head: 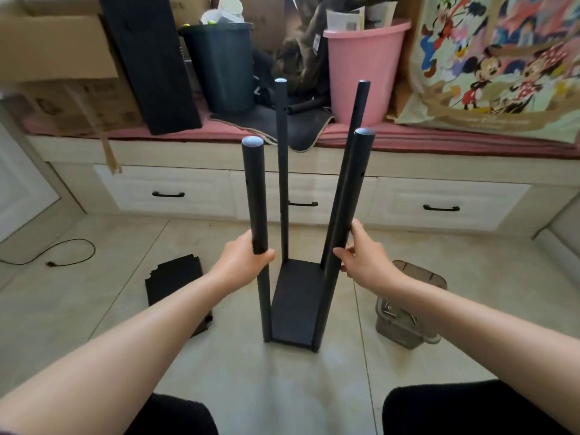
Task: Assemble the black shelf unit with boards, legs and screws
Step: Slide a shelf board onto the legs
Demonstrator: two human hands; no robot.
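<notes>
A black shelf board (295,306) lies on the tiled floor with several black tube legs standing up from its corners. My left hand (243,262) grips the near left leg (255,189) partway up. My right hand (364,255) holds the near right leg (351,196), thumb and fingers around it. The far left leg (281,146) and far right leg (360,102) stand free behind. More black boards (175,281) lie flat on the floor to the left, partly hidden by my left forearm.
A clear plastic box (408,309) with small hardware sits on the floor at the right. A window bench with drawers (169,196) runs across the back, holding a tall black board (147,58), a dark bin (219,64), a pink bucket (364,73) and cardboard boxes. A cable (62,255) lies left.
</notes>
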